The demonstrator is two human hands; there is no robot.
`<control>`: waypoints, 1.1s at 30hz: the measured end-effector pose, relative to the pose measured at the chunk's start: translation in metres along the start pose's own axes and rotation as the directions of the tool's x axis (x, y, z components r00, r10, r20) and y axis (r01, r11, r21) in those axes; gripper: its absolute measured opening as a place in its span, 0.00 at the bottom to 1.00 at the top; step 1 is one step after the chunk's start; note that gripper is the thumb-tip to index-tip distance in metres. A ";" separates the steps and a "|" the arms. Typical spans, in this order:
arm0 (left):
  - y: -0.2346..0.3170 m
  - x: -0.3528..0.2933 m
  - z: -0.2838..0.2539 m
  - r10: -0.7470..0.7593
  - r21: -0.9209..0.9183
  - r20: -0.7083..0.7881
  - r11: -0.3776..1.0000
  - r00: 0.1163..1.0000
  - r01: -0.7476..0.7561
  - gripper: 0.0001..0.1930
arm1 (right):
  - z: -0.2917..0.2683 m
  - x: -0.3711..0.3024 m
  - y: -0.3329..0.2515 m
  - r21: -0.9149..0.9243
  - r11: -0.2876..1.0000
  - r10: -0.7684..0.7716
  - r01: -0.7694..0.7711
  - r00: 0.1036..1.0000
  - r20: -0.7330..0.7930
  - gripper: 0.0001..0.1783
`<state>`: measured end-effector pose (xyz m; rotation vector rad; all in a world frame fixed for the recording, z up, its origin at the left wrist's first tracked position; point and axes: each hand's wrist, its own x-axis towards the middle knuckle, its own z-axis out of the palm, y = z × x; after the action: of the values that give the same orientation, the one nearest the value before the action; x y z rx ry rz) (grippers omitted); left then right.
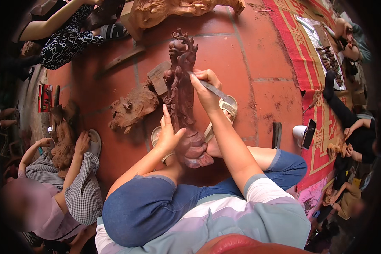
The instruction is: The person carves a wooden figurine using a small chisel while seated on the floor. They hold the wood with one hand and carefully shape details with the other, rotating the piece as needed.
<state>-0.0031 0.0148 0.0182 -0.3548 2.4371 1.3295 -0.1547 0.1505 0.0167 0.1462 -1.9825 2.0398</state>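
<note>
A tall dark reddish-brown carved wooden statue point(184, 99) stands tilted between my feet, its branching top pointing away from me and its rounded base close to my legs. My left hand point(169, 136) rests along its left side, fingers stretched out and thumb apart, touching the wood without wrapping round it. In my right hand point(206, 84) is a flat grey metal tool point(215, 90), pinched between fingers and thumb. Its near end meets the statue's upper right side, and the rest sticks out past my hand. Whether it is a chisel or a scraper I cannot make out.
Beyond the statue's left side lie a rough wood chunk point(133, 108) and a wooden block point(158, 78). A large carving point(169, 12) stands at the far edge. A red patterned mat point(302, 55) and a white cup point(299, 132) are on the right. A person point(51, 203) holds another carving at left.
</note>
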 end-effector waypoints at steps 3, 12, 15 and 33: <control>0.005 -0.001 -0.001 -0.016 0.026 0.008 1.000 1.000 0.016 0.60 | -0.001 0.000 0.002 -0.043 0.998 -0.035 0.037 0.998 0.046 0.08; 0.002 0.001 0.000 -0.007 0.042 0.004 0.999 1.000 0.007 0.61 | -0.012 -0.002 -0.002 -0.038 0.999 0.017 -0.015 0.998 0.065 0.05; -0.004 0.003 -0.002 0.003 0.074 -0.002 0.997 1.000 -0.003 0.61 | -0.013 -0.003 0.012 0.065 0.988 0.134 -0.138 0.989 0.059 0.04; 0.003 0.002 -0.003 -0.024 0.045 0.031 0.999 0.999 0.022 0.60 | -0.005 0.012 -0.002 0.038 0.978 0.204 -0.206 0.978 0.048 0.03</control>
<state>-0.0070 0.0137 0.0211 -0.3468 2.4249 1.2601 -0.1651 0.1576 0.0215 -0.0059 -2.0566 2.2241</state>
